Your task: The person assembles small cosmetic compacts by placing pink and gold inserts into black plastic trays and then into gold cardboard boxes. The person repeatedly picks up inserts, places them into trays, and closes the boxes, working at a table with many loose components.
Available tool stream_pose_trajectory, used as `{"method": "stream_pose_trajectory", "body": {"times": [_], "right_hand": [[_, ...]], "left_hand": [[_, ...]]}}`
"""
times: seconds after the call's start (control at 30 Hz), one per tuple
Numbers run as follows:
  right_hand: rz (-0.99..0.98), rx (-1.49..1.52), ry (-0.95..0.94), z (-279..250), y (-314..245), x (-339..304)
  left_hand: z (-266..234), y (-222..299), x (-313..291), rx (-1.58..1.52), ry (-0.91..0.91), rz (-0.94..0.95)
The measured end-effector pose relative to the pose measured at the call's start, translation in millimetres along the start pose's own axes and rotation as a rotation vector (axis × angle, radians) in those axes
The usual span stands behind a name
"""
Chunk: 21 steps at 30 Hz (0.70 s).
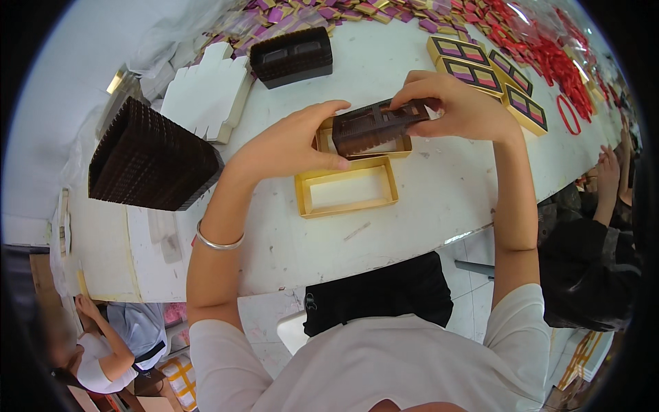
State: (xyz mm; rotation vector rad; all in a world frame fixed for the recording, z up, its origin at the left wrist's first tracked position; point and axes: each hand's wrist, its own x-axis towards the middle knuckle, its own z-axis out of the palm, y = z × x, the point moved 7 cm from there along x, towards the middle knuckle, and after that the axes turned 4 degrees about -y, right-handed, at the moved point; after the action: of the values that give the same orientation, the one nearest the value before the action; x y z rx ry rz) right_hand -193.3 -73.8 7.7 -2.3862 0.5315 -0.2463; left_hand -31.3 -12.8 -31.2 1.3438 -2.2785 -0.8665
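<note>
My right hand [456,106] pinches the right end of a dark brown plastic tray insert [367,128], which sits tilted partly inside a gold cardboard box [406,145]. Around the left end of that box curls my left hand [292,143], its thumb along the near side and its index finger at the far side. Just nearer to me lies a second gold box [347,207], without a lid and with a pale inside.
Brown inserts stand in a tall stack [151,158] at left and a shorter stack [292,58] beyond. White folded cartons [206,93] lie between. Several finished-looking gold boxes [525,110], small wrapped pieces [384,12] and red bands [559,82] occupy the far side. Other people sit at both sides.
</note>
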Motion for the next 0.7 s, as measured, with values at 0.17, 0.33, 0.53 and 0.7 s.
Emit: {"method": "stream_pose_trajectory", "body": {"times": [0.17, 0.33, 0.53, 0.7], "right_hand": [[0.033, -0.094, 0.046, 0.2, -2.0, 0.9], [0.012, -0.158, 0.071, -2.2, 3.1, 2.7], [-0.024, 0.200, -0.020, 22.5, 9.8, 16.6], [-0.118, 0.194, 0.037, 6.6, 17.5, 15.6]], "left_hand": [[0.4, -0.4, 2.3, -0.107, -0.060, -0.090], [-2.2, -8.4, 0.9, -0.089, 0.034, -0.129], [-2.5, -16.2, 0.5, -0.154, 0.022, -0.154], [-8.1, -18.7, -0.3, -0.234, 0.012, -0.156]]}}
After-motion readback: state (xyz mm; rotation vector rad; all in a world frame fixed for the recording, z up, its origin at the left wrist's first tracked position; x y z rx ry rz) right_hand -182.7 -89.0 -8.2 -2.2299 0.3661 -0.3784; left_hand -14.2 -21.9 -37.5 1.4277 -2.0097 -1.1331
